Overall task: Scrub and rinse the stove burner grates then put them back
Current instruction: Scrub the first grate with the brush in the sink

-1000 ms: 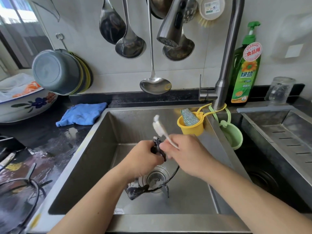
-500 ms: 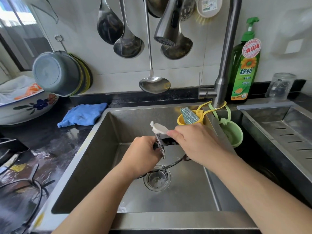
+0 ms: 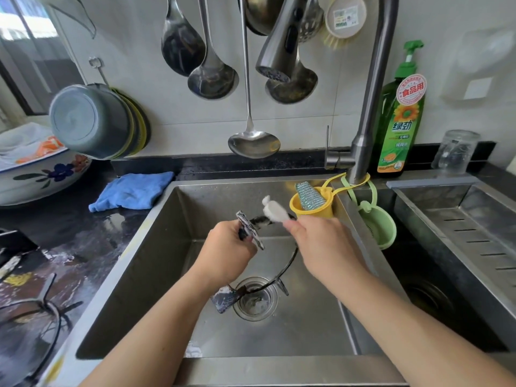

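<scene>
Over the steel sink [image 3: 134, 275] my left hand [image 3: 227, 247] grips a black wire burner grate [image 3: 290, 261] by one of its soapy prongs, holding the ring tilted above the drain [image 3: 255, 298]. My right hand [image 3: 318, 241] holds a white brush [image 3: 273, 210], whose foamy head lies against the grate's upper bar. Another grate [image 3: 42, 311] sits on the wet stove at the lower left.
The faucet [image 3: 365, 107] and its spray head [image 3: 282, 43] hang above; no water runs. A yellow cup with a scrubber [image 3: 311, 203] and a green strainer [image 3: 377, 227] hang at the sink's right rim. Dish soap [image 3: 399, 121], a blue cloth [image 3: 131, 191] and ladles [image 3: 252, 143] line the back.
My left hand has turned and raised the grate, so more of the ring shows above the drain. My right hand shifted the brush up and right along the grate.
</scene>
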Action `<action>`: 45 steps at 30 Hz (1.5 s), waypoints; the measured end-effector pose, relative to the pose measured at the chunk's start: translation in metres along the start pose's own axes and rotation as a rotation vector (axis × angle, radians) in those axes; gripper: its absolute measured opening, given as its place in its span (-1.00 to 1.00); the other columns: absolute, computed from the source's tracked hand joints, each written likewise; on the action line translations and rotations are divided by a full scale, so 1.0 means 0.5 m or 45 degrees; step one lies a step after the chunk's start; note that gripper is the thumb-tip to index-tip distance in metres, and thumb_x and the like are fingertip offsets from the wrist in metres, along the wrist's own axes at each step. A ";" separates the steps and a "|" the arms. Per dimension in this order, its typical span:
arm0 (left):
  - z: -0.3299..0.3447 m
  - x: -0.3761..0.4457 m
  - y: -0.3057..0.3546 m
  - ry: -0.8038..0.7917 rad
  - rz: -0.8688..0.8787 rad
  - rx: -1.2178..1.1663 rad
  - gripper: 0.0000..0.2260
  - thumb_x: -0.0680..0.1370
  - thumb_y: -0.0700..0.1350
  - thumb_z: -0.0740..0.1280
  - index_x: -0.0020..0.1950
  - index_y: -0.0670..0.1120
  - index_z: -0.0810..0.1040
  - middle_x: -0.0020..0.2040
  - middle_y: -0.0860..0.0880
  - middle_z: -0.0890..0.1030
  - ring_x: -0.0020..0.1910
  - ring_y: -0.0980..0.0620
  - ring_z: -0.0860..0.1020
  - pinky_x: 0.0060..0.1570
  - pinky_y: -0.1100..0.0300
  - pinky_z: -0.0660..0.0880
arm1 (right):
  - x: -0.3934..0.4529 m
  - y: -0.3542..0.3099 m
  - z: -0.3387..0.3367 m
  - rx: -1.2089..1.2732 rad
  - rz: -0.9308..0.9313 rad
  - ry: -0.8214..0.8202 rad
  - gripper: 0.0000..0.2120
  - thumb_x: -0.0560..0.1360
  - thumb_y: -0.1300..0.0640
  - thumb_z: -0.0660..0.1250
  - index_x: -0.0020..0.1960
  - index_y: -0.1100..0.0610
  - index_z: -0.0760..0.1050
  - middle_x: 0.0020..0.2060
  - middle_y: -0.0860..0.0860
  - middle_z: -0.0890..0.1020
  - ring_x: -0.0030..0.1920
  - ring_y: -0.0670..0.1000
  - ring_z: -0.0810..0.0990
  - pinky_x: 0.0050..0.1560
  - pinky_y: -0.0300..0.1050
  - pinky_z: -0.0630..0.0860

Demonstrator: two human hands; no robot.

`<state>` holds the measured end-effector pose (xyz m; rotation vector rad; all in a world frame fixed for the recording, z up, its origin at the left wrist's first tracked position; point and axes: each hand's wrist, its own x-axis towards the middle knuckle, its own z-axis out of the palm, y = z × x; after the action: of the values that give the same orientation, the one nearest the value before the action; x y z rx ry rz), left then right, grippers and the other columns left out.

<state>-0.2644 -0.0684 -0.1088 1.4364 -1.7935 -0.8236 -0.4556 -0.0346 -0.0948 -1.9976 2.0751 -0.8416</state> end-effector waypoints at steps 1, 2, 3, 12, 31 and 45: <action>0.001 -0.002 0.000 -0.004 -0.007 0.006 -0.77 0.48 -0.30 0.32 -0.33 -0.11 0.38 -0.51 0.13 0.32 -0.44 0.05 0.21 -0.46 0.20 0.21 | 0.007 0.014 -0.005 0.015 0.098 0.010 -0.53 0.66 -0.18 0.13 -0.33 0.05 0.33 -0.38 0.00 0.46 -0.32 0.11 0.48 -0.34 -0.04 0.40; 0.001 -0.004 0.002 -0.005 -0.004 0.025 -0.75 0.48 -0.29 0.32 -0.34 -0.09 0.36 -0.52 0.13 0.31 -0.44 0.05 0.21 -0.46 0.21 0.21 | 0.011 0.024 -0.010 0.032 0.166 0.012 -0.55 0.66 -0.16 0.12 -0.32 0.05 0.36 -0.35 0.02 0.48 -0.29 0.14 0.50 -0.30 -0.02 0.45; 0.003 -0.006 0.001 -0.007 -0.004 0.034 -0.74 0.48 -0.29 0.32 -0.35 -0.08 0.35 -0.53 0.12 0.31 -0.45 0.05 0.21 -0.46 0.20 0.21 | 0.008 0.025 -0.010 0.058 0.189 0.004 -0.56 0.66 -0.15 0.12 -0.30 0.06 0.39 -0.34 0.03 0.50 -0.28 0.15 0.51 -0.29 -0.02 0.45; 0.012 -0.010 0.016 0.006 -0.085 -0.175 -0.74 0.51 -0.38 0.30 -0.30 -0.09 0.42 -0.50 0.15 0.30 -0.50 0.14 0.19 -0.51 0.30 0.17 | -0.003 -0.016 0.011 0.187 0.066 -0.166 -0.56 0.67 -0.15 0.11 -0.24 0.11 0.43 -0.37 0.02 0.48 -0.34 0.03 0.42 -0.36 -0.06 0.26; 0.024 -0.096 0.099 -0.402 0.592 1.288 -0.89 0.51 -0.08 0.24 0.02 0.04 0.38 -0.12 -0.08 0.58 -0.17 -0.22 0.49 -0.25 0.08 0.26 | 0.004 0.039 0.016 1.162 1.000 -0.631 -0.86 0.63 0.35 0.18 -0.09 0.22 0.34 -0.64 0.05 0.47 -0.71 -0.13 0.34 -0.64 -0.37 0.04; -0.059 0.021 -0.068 0.085 -0.840 -0.545 -0.62 0.63 0.25 0.23 0.12 -0.04 0.59 0.02 -0.08 0.61 -0.02 -0.12 0.59 -0.03 -0.06 0.58 | 0.031 0.040 0.018 0.827 0.444 -0.357 -0.77 0.63 0.16 0.25 -0.05 0.28 0.61 -0.38 0.02 0.59 -0.50 -0.07 0.33 -0.53 -0.23 0.20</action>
<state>-0.2230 -0.0870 -0.1186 1.7357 -0.9888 -1.3682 -0.4705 -0.0529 -0.1078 -1.2847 1.6355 -0.9381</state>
